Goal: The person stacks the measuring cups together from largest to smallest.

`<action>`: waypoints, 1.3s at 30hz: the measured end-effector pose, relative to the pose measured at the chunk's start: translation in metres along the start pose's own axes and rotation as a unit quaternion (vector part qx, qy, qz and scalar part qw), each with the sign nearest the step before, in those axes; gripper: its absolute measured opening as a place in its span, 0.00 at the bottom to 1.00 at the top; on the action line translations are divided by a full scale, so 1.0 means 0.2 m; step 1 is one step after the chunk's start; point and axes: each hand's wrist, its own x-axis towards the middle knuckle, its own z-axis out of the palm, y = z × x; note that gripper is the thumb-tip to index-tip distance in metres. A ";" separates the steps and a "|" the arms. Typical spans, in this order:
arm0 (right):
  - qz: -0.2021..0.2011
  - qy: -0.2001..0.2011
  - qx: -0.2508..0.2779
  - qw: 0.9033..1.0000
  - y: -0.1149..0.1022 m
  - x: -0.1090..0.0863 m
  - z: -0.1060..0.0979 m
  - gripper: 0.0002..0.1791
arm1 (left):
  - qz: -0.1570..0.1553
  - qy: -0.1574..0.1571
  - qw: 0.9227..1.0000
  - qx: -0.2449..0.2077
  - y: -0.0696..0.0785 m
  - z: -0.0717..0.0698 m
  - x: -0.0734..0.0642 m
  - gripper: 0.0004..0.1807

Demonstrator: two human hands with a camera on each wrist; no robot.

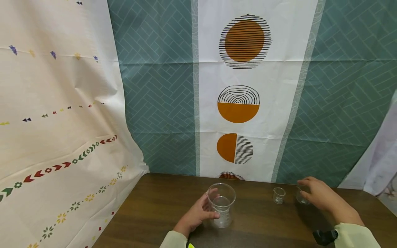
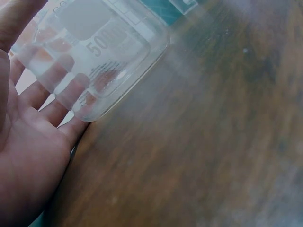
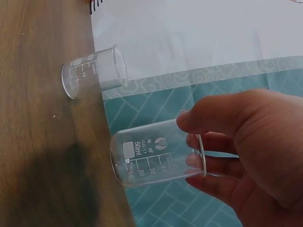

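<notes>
My left hand (image 1: 196,214) grips a large clear glass beaker (image 1: 222,220) near the middle of the table, thumb in front and fingers wrapped behind. In the left wrist view "500" is printed on its wall, and the fingers show through the glass. Over on the right, my right hand (image 1: 324,197) holds a 50 ml glass beaker (image 3: 149,153) by its rim, thumb on one side and fingers on the other. Its base is at the tabletop. Just left of it stands a smaller glass beaker (image 3: 87,74), upright and untouched, with white graduation marks.
The dark brown wooden table (image 1: 149,213) ends at a hanging curtain (image 1: 161,103) of teal and white with orange circles. A cream patterned cloth (image 1: 62,120) hangs down the left side. Pale fabric (image 1: 376,165) is at the far right.
</notes>
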 end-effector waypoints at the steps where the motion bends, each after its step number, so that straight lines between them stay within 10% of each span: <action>1: -0.002 0.003 -0.002 1.000 0.00 0.00 0.00 0.22 | 0.001 -0.001 1.000 0.000 0.00 0.00 0.00 0.44; 39: -0.025 0.028 0.004 0.999 -0.16 -0.01 -0.05 0.23 | -0.004 0.007 1.000 0.006 0.01 0.01 -0.01 0.44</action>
